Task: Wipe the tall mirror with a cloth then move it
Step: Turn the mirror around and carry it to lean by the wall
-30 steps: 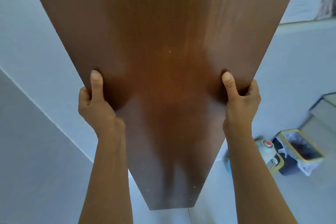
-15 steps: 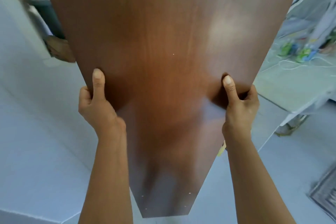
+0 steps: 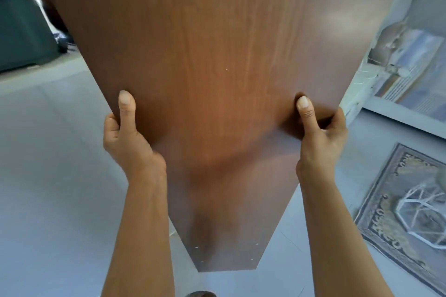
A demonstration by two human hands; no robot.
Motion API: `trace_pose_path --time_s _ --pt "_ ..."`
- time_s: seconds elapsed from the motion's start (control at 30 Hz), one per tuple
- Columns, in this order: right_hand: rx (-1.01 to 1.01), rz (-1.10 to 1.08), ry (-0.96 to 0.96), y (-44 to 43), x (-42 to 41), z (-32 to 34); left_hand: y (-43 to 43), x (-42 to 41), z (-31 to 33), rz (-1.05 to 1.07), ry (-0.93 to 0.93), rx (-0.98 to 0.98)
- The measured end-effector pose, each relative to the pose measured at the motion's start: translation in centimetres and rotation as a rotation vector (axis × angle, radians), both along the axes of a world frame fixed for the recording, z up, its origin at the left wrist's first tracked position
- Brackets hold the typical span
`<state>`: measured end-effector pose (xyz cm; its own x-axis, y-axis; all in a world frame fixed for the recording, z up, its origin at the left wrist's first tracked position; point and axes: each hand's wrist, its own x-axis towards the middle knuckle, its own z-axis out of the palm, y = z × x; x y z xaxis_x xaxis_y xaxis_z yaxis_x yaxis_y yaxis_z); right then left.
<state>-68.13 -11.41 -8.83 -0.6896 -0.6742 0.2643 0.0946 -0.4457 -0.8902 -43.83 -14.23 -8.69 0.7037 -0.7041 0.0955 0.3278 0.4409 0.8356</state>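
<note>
Tall mirror (image 3: 217, 79) is seen from its brown wood-grain back and fills the middle of the view; the glass side faces away. The person holds it upright in front of the body. Left hand (image 3: 128, 137) grasps the left side edge, thumb flat and pointing up on the back panel, fingers wrapped round the edge out of sight. Right hand (image 3: 318, 137) does the same on the right side edge, thumb up, fingers curled round behind. Both hands grip at about the same height, partway up the panel, forearms bare. The mirror's bottom edge sits low in the view over pale grey floor (image 3: 53, 188); can't tell if it touches. Around it, a patterned rug (image 3: 405, 212) with a dark border lies on the floor to the right, near the right forearm, apart from the panel. A dark teal covered bulk (image 3: 21, 31) stands far left, well apart. Blurred pale furniture or clutter (image 3: 407, 62) sits upper right, near the mirror's right edge. The panel blocks everything straight ahead. Bare floor shows to the left of the mirror and below its bottom edge; the right side is tighter, with rug and clutter.
</note>
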Motion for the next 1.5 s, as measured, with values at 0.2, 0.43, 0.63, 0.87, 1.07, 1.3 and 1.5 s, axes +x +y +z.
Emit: trace_pose_path --time_s 0.2,0.43,0.63,0.87,1.07,1.3,1.5 --pt "-0.001 -0.131 0.01 -2.7 -6.1 -0.2 -5.9 -6.7 0.1 -0.149 0.038 0.011" --pt "0.003 -0.3 0.015 -5.8 -12.7 -0.2 -12.8 -15.2 0.4 -0.271 0.059 0.023" --pt "0.038 -0.488 0.001 -7.8 -19.1 -0.5 -18.3 -24.0 1.0 -0.433 0.021 0.042" --pt "0.076 -0.551 -0.035 -10.0 -25.7 -1.3 -22.1 -31.7 0.5 -0.56 0.03 0.056" --pt "0.05 -0.635 -0.025 -12.8 -29.8 -1.1 -26.5 -36.8 -0.4 -0.628 0.002 0.089" --pt "0.066 -0.764 0.002 -15.5 -32.1 -0.8 -30.7 -41.2 -0.1 -0.707 0.036 0.086" --pt "0.081 -0.844 -0.019 -17.0 -32.9 -1.4 -34.2 -44.1 -1.0 -0.837 0.025 0.103"
